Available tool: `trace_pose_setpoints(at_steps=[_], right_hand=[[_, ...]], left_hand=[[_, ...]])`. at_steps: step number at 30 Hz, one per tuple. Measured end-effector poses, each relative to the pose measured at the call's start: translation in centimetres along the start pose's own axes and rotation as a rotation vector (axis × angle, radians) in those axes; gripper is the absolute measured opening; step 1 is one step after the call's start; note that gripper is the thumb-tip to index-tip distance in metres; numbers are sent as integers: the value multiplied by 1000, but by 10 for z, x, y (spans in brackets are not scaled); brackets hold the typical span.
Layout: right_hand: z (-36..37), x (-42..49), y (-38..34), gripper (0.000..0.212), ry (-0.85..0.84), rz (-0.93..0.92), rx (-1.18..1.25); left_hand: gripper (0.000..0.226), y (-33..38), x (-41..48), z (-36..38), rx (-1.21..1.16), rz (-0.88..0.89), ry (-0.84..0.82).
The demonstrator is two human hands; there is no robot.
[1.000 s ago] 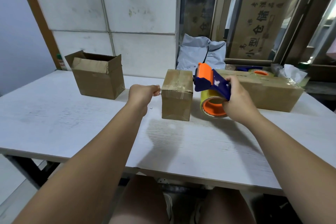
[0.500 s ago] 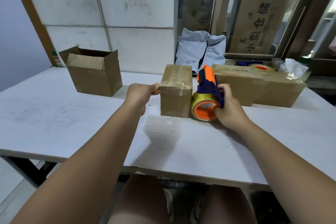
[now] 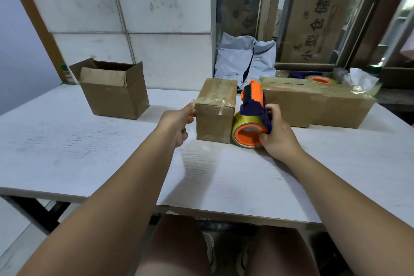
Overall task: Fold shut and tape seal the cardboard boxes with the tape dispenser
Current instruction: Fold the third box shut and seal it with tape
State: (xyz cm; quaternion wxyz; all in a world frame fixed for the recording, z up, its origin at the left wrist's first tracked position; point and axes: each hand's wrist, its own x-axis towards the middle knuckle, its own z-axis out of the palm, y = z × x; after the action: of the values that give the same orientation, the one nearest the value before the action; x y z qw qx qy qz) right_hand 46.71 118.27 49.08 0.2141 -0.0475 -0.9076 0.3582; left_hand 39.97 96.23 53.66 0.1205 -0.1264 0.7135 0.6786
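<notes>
**Hands at the small box, one holding the tape dispenser**

The white table (image 3: pixel 89 152) carries everything. At the far right lies a long box (image 3: pixel 313 105), closed and shiny with tape. At the far left stands an open box (image 3: pixel 114 94) with its flaps up, well apart from both hands. It is not folded or taped yet.

In the middle stands a small box (image 3: pixel 215 114) with tape across its top and down its front. The tape dispenser (image 3: pixel 252 116) sits just beside its right side, with the roll low by the table and the orange end pointing up.

The right hand (image 3: pixel 276 136) has its fingers wrapped round the tape dispenser. The left hand (image 3: pixel 177 123) is curled up with nothing in it, and it touches the top left edge of the small box.

The boxes look light, so I think they will slide if pushed. Cardboard is stiff at the edges and corners but gives in the middle of a side. It is best to hold a box by its edges. The taped parts will be slippery. The flaps should bend easily along their folds.

The tape dispenser is hard plastic. It is safest to grip it by the handle, away from the cutting end.
</notes>
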Motion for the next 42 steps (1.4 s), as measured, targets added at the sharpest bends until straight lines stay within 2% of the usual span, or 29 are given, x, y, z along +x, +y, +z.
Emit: trace_pose_setpoints(at_steps=[3,7,10,12,14,17,19,20,21,22,24,25,26,27,29,31,33,35,37,42], right_hand=[[1,-1,0,55,8,2,-10],[2,-1,-1,54,21,9,3],[2,-2,-2,53,44,15,32],[2,-2,-3,52,40,10,31],[2,-1,-4,51,31,5,32],[3,-1,-4,49,30,23,80],[2,-1,-4,49,24,25,95],[2,-1,-5,49,24,27,107],[2,-2,-4,50,31,33,126],[3,-2,-5,50,45,39,151],[5,-3,-4,52,75,48,198],[6,-3,-5,53,84,50,213],[6,-4,-6,54,88,52,221],[6,-4,-6,54,90,54,223],[6,-4,-6,51,80,65,235],[6,-4,-6,47,50,99,269],[3,-3,-6,45,31,105,283],[-1,-3,-5,42,32,93,273],[-9,0,-6,40,50,78,255],[-37,2,-15,46,82,46,169]], left_hand=[[34,-9,5,2,-70,-42,-30],[14,-20,12,8,-83,-3,3],[30,-24,8,8,-197,43,-64],[49,-23,8,6,-170,57,-67],[51,-19,8,7,-116,70,-56],[39,-21,8,7,-61,79,-66],[12,-24,10,4,-19,123,-46],[6,-25,10,3,-28,167,-11],[17,-25,9,3,-52,243,57],[24,-23,6,3,-57,390,163],[27,-15,-14,6,41,827,356],[27,-10,-24,9,178,1041,359],[31,-8,-30,13,371,1199,291],[40,-6,-33,19,633,1265,203],[54,-11,-25,26,1072,1248,149],[57,-20,-19,29,1215,1253,194],[50,-28,-14,30,1120,1333,292],[46,-33,-7,32,1043,1336,319],[46,-33,-6,34,1024,1307,309],[49,-35,-3,39,1038,1360,417]])
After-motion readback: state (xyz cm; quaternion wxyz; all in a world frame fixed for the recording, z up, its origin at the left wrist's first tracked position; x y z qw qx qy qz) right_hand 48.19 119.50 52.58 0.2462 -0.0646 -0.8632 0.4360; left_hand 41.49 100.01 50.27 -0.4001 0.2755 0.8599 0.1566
